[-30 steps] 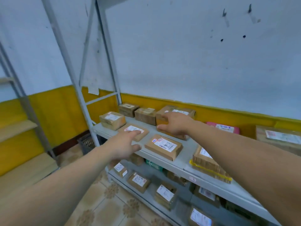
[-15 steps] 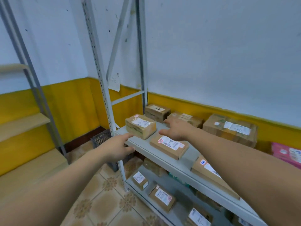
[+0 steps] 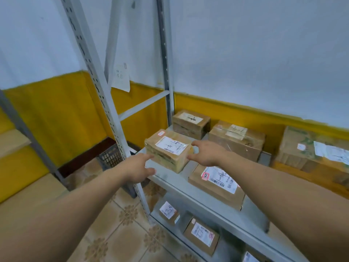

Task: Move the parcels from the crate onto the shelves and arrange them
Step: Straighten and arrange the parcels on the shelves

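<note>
Cardboard wants even pressure: the left hand [image 3: 139, 169], open, lies at 7 o'clock of the taped parcel [image 3: 168, 151] on the shelf's [image 3: 171, 181] left end, and the right hand [image 3: 206, 152], open too, flanks it at 3 o'clock. Both palms should meet opposite sides squarely before shifting it.

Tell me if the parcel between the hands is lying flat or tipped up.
Flat: the parcel sits label-up on the shelf, left hand and right hand at its sides.
</note>
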`<state>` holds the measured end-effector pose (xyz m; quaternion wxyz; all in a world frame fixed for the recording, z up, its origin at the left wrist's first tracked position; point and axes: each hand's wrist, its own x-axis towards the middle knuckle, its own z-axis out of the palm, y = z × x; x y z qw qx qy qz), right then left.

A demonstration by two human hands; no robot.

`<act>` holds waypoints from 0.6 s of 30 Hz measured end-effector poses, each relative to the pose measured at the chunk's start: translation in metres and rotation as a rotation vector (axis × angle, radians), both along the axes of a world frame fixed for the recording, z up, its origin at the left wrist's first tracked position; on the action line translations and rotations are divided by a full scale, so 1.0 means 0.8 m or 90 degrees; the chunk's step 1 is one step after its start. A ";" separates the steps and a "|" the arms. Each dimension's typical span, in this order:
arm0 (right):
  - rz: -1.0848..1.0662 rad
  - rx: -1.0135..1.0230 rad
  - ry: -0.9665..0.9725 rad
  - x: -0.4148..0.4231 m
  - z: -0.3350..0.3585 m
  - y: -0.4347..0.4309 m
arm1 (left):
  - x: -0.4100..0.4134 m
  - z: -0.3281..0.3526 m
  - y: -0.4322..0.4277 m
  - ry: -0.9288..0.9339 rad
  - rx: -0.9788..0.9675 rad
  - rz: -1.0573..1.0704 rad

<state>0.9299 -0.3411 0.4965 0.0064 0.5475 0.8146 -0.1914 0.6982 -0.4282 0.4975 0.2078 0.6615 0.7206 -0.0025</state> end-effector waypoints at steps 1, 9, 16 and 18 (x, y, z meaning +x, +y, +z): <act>-0.007 -0.008 0.006 -0.008 -0.008 0.022 | -0.011 -0.003 0.025 0.005 -0.007 0.005; -0.098 -0.046 -0.002 -0.083 -0.089 0.128 | -0.079 -0.056 0.184 -0.001 -0.031 -0.023; -0.318 -0.081 0.078 -0.130 -0.136 0.130 | -0.098 -0.115 0.277 -0.019 -0.007 -0.130; -0.356 -0.086 0.090 -0.137 -0.138 0.123 | -0.105 -0.128 0.281 -0.091 -0.027 -0.133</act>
